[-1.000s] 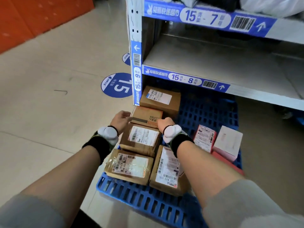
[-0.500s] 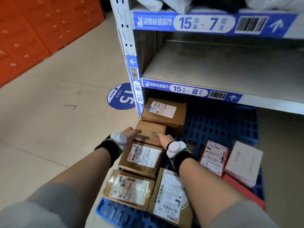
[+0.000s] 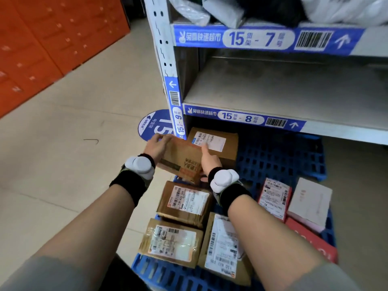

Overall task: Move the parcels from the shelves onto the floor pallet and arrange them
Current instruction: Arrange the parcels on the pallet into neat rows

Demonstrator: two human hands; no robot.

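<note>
gripping a small brown carton [image 3: 180, 158] from both sides, i have my left hand [image 3: 156, 144] curled over its far left corner and my right hand [image 3: 210, 158] wrapped on its right edge, fingers laid along the top and thumb tucked below. the carton sits tilted in my grasp, its printed face turned toward me, just above the blue floor pallet [image 3: 279, 156]. i can't tell whether its lower edge touches anything beneath. both wrists carry black bands with white padded trackers [image 3: 139, 164].

just beyond the carton, touching or nearly so, a larger brown box [image 3: 218, 143] with a white label lies at the pallet's far left corner, right beside the shelf upright [image 3: 165, 66]. nearer me, a taped box with a barcode label [image 3: 184, 201] lies on the pallet, then a plastic-wrapped box [image 3: 170, 241] at the near left edge, and beside it a long flat parcel [image 3: 222, 246] partly hidden by my right forearm. off to the right — well apart from the carton — a red parcel with a white label [image 3: 273, 197] leans against a pale flat box [image 3: 310, 201], with another red piece [image 3: 315, 240] under them.

above the pallet the lower shelf [image 3: 273, 89] carries a blue strip marked 15-8, and the one above — marked 15-7 — holds soft poly bags [image 3: 210, 11]. a round blue floor sticker [image 3: 153, 124] shows left of the upright, and orange lockers [image 3: 52, 43] stand at far left.
</note>
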